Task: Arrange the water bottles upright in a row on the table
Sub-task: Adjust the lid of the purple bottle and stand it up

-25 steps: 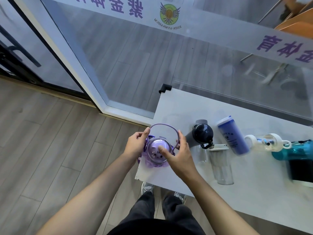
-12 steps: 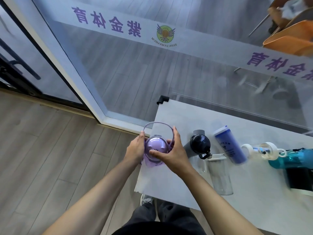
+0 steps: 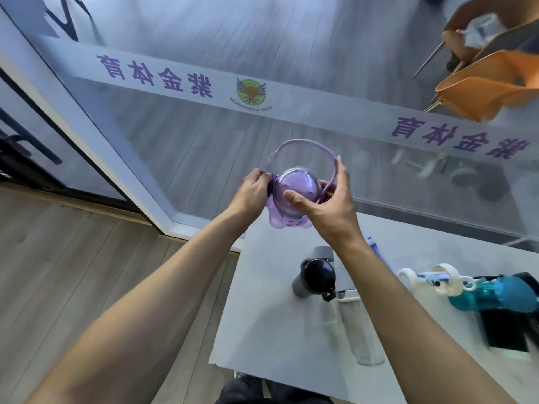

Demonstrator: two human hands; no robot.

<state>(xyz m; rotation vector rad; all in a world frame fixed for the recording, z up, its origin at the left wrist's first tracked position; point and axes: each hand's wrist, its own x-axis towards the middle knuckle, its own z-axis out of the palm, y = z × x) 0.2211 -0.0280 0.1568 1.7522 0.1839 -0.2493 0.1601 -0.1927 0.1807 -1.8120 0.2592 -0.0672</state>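
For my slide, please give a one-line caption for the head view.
Both hands, left and right, hold a purple bottle above the table.

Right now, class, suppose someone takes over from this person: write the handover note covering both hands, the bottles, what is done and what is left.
Left hand and right hand both grip the purple bottle, held in the air, its strap looped up by the right fingers.
On the table: the dark grey bottle seems upright; the clear bottle, white-capped bottle and teal bottle lie on their sides. A blue bottle is mostly hidden behind the right forearm.
Done: at most one stood up.
Left: set the purple one down upright, stand the rest in a row.
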